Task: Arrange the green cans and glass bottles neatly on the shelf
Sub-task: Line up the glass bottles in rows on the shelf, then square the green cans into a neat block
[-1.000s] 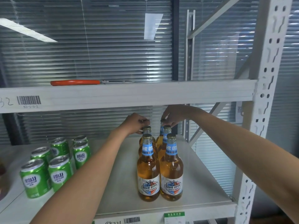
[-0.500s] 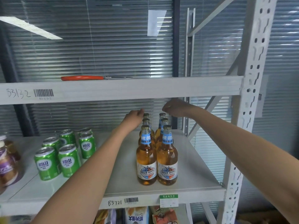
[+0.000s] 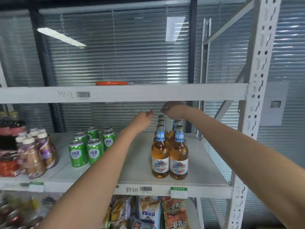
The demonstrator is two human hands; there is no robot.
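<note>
Both arms reach into the shelf (image 3: 206,169). The left hand (image 3: 143,116) hovers loosely curled and empty, just left of the glass bottles (image 3: 170,146), which stand in two tight rows at centre-right. The right hand (image 3: 171,109) hangs above the rear caps; its grip can't be made out. The green cans (image 3: 89,146) cluster to the left.

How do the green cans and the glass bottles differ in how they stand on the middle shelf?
The green cans are short, opaque and grouped left of the left forearm; the glass bottles are tall, clear amber and stand to its right. The cans cluster loosely; the bottles form two tight rows running back. All stand upright on the same shelf.
</note>
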